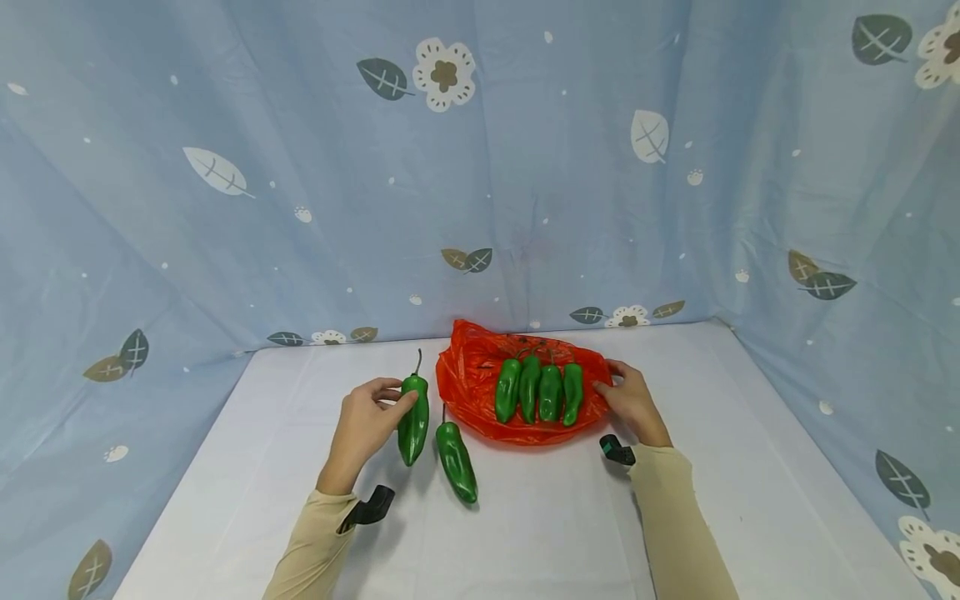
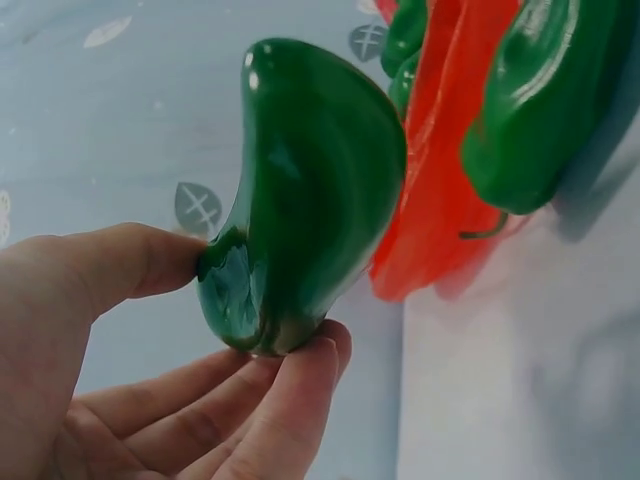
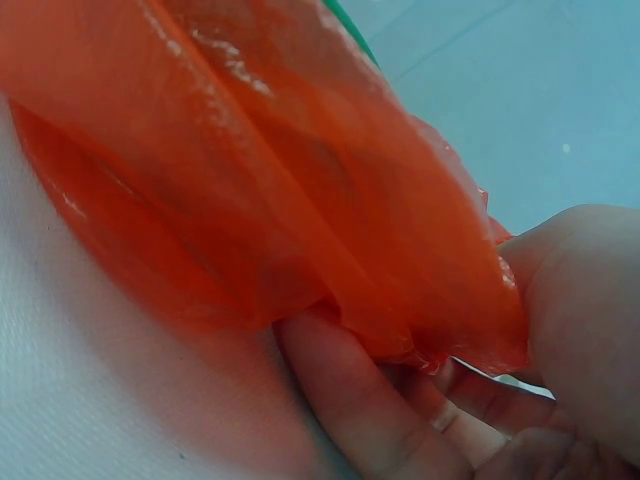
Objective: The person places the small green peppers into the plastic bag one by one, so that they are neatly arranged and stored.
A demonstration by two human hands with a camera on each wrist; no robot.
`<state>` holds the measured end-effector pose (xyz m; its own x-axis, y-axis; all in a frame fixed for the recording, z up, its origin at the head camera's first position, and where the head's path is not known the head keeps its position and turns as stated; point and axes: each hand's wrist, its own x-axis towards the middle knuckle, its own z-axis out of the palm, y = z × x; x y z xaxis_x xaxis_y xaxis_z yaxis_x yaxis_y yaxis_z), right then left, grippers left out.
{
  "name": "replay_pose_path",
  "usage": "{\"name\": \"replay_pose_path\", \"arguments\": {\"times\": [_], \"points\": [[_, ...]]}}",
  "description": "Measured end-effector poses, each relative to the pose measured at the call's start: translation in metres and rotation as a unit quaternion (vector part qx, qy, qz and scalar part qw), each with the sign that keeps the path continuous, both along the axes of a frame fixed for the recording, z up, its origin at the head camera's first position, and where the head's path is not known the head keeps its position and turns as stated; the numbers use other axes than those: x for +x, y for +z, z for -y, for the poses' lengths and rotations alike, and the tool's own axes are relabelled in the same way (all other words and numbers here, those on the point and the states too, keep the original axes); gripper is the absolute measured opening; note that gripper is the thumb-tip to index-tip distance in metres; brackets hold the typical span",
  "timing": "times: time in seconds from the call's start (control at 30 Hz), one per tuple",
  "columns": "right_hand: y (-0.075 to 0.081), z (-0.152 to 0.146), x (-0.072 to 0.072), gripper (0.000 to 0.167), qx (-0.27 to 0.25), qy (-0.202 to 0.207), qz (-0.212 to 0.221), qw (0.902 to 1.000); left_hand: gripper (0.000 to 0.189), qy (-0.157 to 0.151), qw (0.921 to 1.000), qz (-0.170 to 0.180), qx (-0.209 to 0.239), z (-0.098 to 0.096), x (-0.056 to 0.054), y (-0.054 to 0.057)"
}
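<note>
My left hand (image 1: 372,414) pinches a green pepper (image 1: 413,427) near its stem end, thumb on one side and fingertips on the other. In the left wrist view that pepper (image 2: 315,180) is lifted, its glossy body filling the middle. Another green pepper (image 1: 457,463) lies on the table just right of it, stem pointing away. A red plastic bag (image 1: 471,383) is spread farther back, with several green peppers (image 1: 551,393) side by side on it. My right hand (image 1: 633,404) grips the bag's right edge; the right wrist view shows thumb and fingers on the thin red plastic (image 3: 330,220).
The table has a white cloth (image 1: 540,525). Behind and at both sides hangs a blue curtain (image 1: 525,167) printed with leaves and flowers, meeting the table just behind the bag. Each wrist carries a small black device (image 1: 372,505) over the sleeve cuff.
</note>
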<state>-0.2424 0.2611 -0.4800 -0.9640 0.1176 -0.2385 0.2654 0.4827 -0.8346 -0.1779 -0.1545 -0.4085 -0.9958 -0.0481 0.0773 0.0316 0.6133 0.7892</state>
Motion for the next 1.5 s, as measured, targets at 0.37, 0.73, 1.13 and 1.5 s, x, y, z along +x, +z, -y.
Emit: {"name": "replay_pose_path", "arguments": {"times": [0.37, 0.73, 1.13, 1.5], "points": [[0.001, -0.001, 0.0, 0.059, -0.002, 0.009, -0.018, 0.9998, 0.044, -0.004, 1.0, -0.009, -0.002, -0.01, -0.009, 0.009], [0.002, 0.0, 0.0, 0.059, 0.0, 0.005, -0.017, 0.9998, 0.044, -0.021, 0.9995, -0.024, -0.005, -0.022, -0.02, 0.019], [0.0, 0.0, -0.001, 0.059, -0.004, 0.0, -0.009, 1.0, 0.045, -0.034, 0.9988, -0.034, -0.011, -0.035, -0.033, 0.029], [0.001, 0.001, -0.001, 0.059, -0.006, 0.001, -0.008, 1.0, 0.045, -0.048, 0.9974, -0.047, -0.028, -0.048, -0.045, 0.032]]}}
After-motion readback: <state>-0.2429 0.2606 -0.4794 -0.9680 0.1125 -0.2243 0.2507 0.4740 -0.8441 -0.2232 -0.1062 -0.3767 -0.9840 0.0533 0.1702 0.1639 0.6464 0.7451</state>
